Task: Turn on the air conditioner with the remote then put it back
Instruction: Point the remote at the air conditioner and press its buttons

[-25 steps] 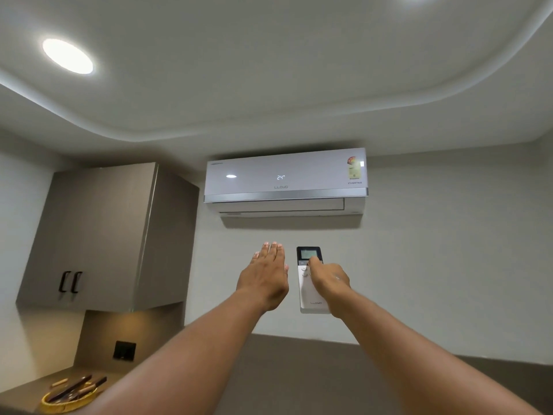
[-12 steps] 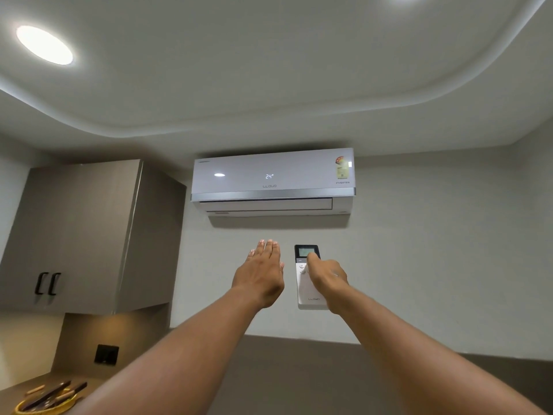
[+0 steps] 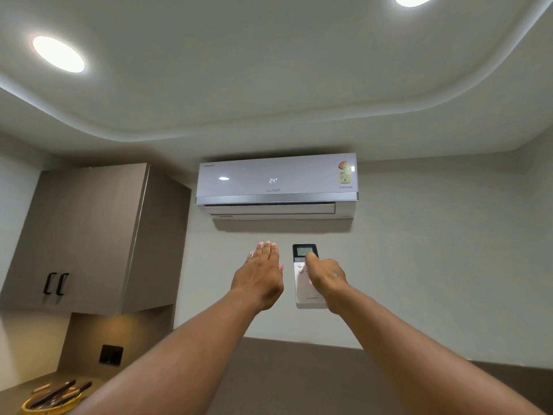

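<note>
Air conditioner (image 3: 276,187): wall-mounted under the ceiling, long box with a smooth glossy pale front, a metallic strip along its lower edge, louvre below it. Front display reads 24°; a coloured sticker sits at its right end.
Remote (image 3: 305,278): slim white rounded slab, dark screen panel at the top, small round buttons beneath, grey lettering near the bottom. Held upright in front of the wall, directly below the air conditioner.
Right hand (image 3: 324,277): wrapped around the remote's right side, thumb laid across the face just under the screen.
Left hand (image 3: 259,275): flat, fingers straight and together, holding nothing, just beside the remote, not touching it.
Cabinet (image 3: 83,235): matte grey-brown, square-edged, two doors with a pair of dark bar handles; mounted on the left wall.
Counter (image 3: 18,390): brownish, smooth, bottom-left corner.
Bowl (image 3: 45,406): yellow, round rim, on the counter; holds several long dark and wooden-handled utensils, lying tilted.
Ceiling lights (image 3: 58,54): two round flush discs, lit.
Wall plate (image 3: 111,354): dark square below the cabinet.
</note>
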